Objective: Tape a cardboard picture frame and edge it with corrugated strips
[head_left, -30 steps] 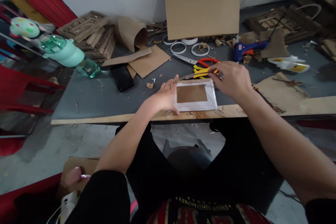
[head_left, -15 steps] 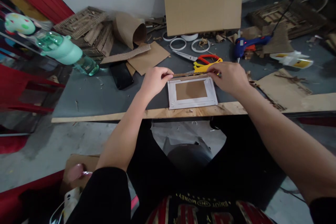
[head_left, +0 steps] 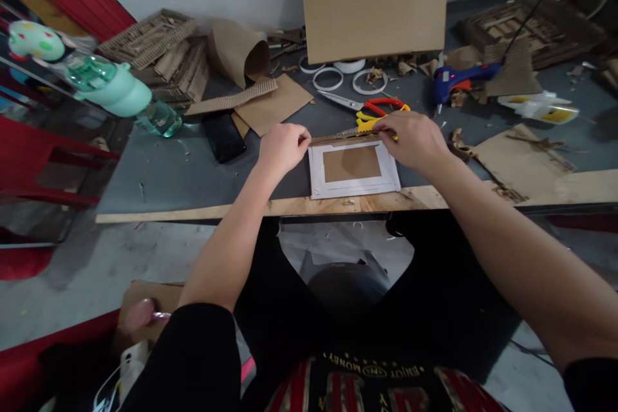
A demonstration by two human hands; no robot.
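Observation:
A thin corrugated cardboard strip runs between my two hands, along the far edge of a white-bordered frame with a brown cardboard middle. My left hand pinches the strip's left end with thumb and forefinger at the frame's far left corner. At the far right corner, the fingers of my right hand are closed on the other end. The frame lies flat by the table's front edge. Yellow-and-red handled scissors or pliers lie just behind my right hand, which partly covers a yellow handle.
Behind the frame are tape rings and an upright cardboard sheet. A blue glue gun and glue bottle lie right. Left are a black phone, cardboard pieces and a green bottle.
My right hand has shifted slightly left, and my left hand has also moved a little left. The strip now sits lower and closer against the frame's far edge.

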